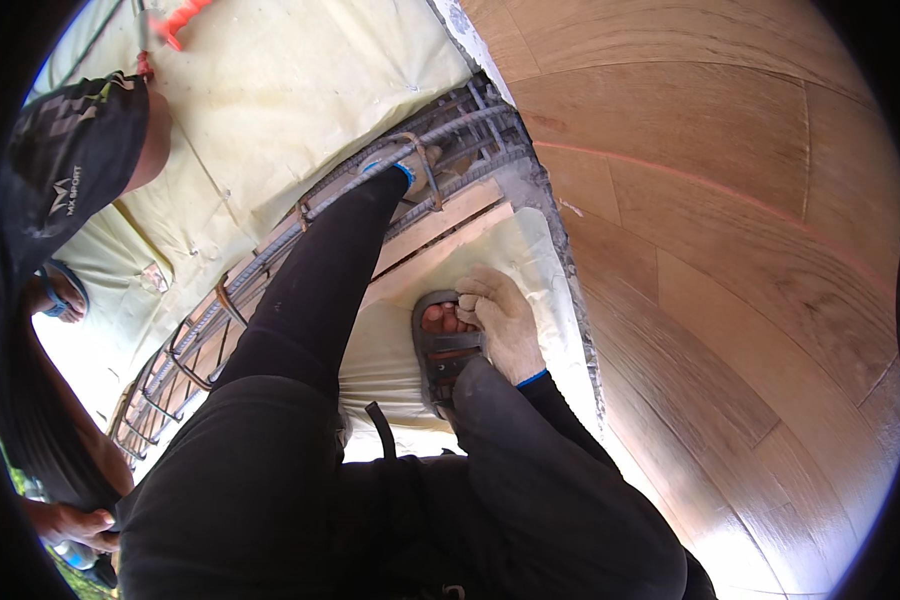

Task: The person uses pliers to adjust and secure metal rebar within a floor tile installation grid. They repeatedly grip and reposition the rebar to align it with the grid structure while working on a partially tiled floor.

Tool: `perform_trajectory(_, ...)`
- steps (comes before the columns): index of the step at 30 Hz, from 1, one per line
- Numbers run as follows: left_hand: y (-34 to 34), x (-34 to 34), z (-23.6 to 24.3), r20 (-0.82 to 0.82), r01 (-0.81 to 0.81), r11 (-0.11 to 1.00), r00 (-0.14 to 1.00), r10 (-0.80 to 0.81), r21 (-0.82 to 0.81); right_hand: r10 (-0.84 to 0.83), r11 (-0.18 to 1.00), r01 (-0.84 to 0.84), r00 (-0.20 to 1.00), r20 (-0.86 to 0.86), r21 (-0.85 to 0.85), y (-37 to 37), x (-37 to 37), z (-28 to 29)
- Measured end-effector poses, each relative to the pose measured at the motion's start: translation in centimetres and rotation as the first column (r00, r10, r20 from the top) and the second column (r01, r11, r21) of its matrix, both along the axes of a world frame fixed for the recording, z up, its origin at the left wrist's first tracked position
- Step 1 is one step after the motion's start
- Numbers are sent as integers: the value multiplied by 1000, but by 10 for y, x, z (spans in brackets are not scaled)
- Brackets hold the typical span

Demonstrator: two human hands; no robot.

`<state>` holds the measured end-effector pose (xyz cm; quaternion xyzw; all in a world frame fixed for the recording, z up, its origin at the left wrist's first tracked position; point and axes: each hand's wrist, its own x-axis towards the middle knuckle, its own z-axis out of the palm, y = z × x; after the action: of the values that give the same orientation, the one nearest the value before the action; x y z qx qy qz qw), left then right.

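Observation:
My left hand (pixel 414 168), gloved, is at the steel rebar cage (pixel 220 305) at the end of my outstretched black-sleeved arm; its fingers are partly hidden among bars and a bent stirrup, so I cannot tell its grip. Low beside my sandaled foot (pixel 443 340), my right hand (pixel 500 320), in a pale glove, is open with loosely bent fingers near the toes. Under the foot lies cream sheeting (pixel 380 350), with wooden planks (pixel 440 230) beside the rebar.
Another person's leg (pixel 80 160), sandaled foot (pixel 65 295) and hand (pixel 75 525) are at the left. Cream sheeting (pixel 260 70) lies beyond the rebar, with a red object (pixel 175 25). Wood-patterned flooring (pixel 710 260) with a rough concrete edge (pixel 560 240) is at the right.

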<state>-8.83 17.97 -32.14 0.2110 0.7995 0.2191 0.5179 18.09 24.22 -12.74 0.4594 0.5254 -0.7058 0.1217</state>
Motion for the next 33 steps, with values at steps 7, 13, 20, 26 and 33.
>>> perform_trajectory(7,8,7,-33,-176,-75,994,983,59,-83,13,1000,-14,997,72,11,-2,-11,3)
perform_trajectory(13,21,7,-8,-303,-44,982,953,-14,-184,-22,1000,21,998,64,15,-4,-12,2)
perform_trajectory(20,17,11,4,-210,0,997,978,-17,-81,134,984,-151,976,174,91,1,-24,7)
perform_trajectory(26,14,17,5,-142,17,999,990,-21,-30,145,984,-160,977,159,82,1,-33,12)
perform_trajectory(33,5,7,15,-183,27,998,982,-36,-48,385,813,-414,910,155,410,10,-58,10)
